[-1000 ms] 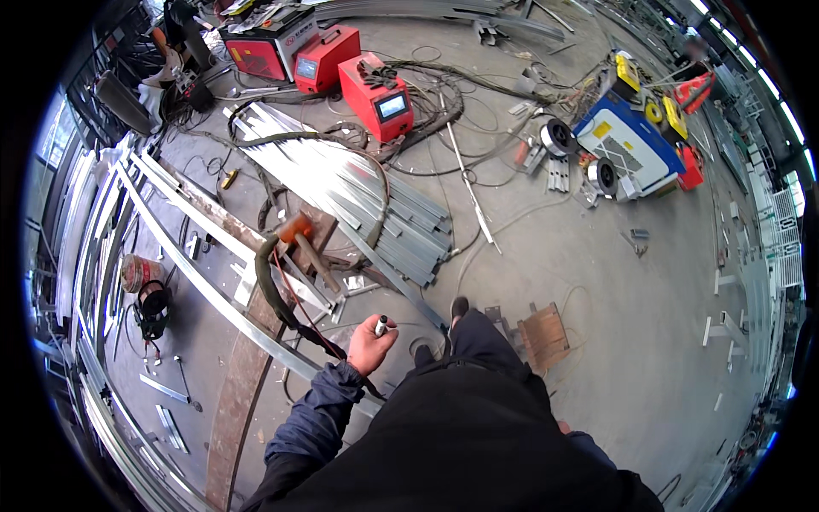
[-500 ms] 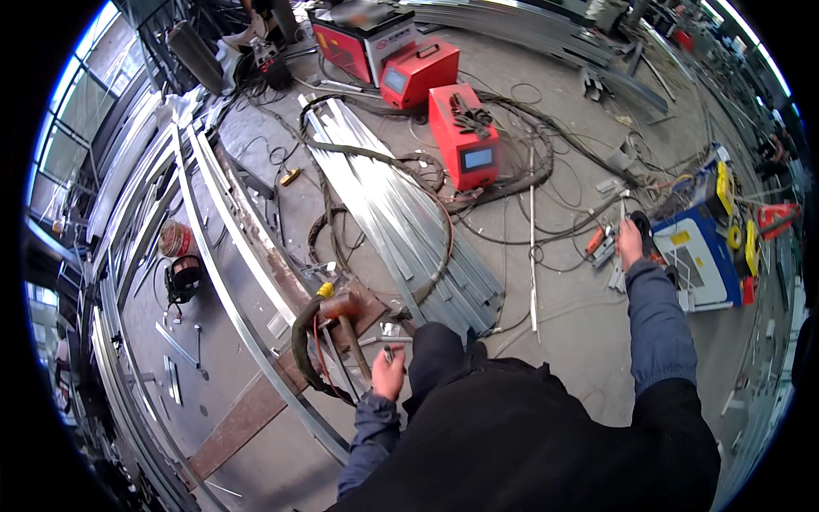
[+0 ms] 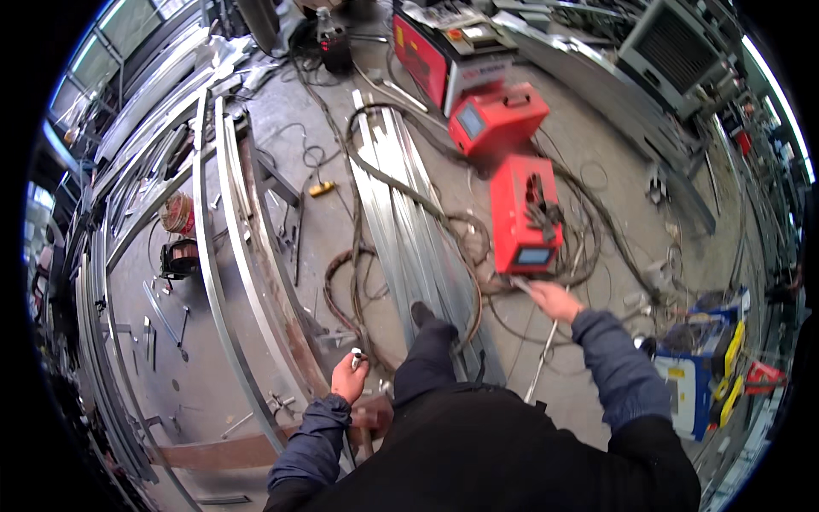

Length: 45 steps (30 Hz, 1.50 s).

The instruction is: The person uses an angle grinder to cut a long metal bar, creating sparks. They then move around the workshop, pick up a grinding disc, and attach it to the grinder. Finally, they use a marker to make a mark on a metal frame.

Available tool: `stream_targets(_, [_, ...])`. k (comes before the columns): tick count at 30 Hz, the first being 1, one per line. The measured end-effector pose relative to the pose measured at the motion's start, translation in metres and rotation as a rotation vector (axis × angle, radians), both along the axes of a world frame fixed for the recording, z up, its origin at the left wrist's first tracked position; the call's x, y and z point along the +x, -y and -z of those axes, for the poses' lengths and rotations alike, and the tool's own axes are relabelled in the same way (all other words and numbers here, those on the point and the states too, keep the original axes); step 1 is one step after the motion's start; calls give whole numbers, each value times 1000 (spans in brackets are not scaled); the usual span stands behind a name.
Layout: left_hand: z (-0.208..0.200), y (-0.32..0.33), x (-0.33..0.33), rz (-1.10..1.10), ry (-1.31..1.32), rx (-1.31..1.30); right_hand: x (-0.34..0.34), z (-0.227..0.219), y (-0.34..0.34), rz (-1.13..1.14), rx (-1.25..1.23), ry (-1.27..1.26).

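Observation:
My left hand is closed around a small white and dark cylinder; its exact kind is too small to make out. Below it, near my leg, lies a mallet-like tool with a reddish-brown head. My right hand reaches forward, fingers pinched on a thin, pale, blurred strip. That strip's end is just below the screen of a red box-shaped machine, on which dark gloves rest. My foot is over a bundle of long shiny metal profiles.
Thick hoses loop across the profiles and floor. A second red machine stands behind the first. Long steel rails form a frame at left, beside a wire spool. A blue-and-white case with yellow tools sits at right.
My right hand has left the tools beside the blue-and-white case and moved left, toward the red machine. My body has shifted forward, with one foot over the profiles. The left hand keeps its small cylinder.

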<state>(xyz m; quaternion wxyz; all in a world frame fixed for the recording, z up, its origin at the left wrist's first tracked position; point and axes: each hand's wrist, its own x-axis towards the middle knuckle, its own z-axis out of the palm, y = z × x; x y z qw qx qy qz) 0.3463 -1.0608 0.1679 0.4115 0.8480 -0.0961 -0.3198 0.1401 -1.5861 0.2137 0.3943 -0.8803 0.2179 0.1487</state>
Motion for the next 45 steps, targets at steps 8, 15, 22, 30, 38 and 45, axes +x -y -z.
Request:
stream_targets(8, [-48,176,248,148,163,-2,-150,150,-7,930,130,-497])
stream_targets(15, [-24,294,399,86,38,-50,11,147,86,-278,142,-428])
stream_targets(22, [16,220,524,-267,-298,488,462,202,335,605,-103,-347])
stream_targets(30, [37,158,601,-1062,-249,121,1043,10,389,171,140,517])
stream_targets(38, [102,240,760,-761,-97,262,1317,-92,214,142,1047,469])
stream_targets(45, [-60,337,1214,-569,534,-174,1526,-90,173,89,976,321])
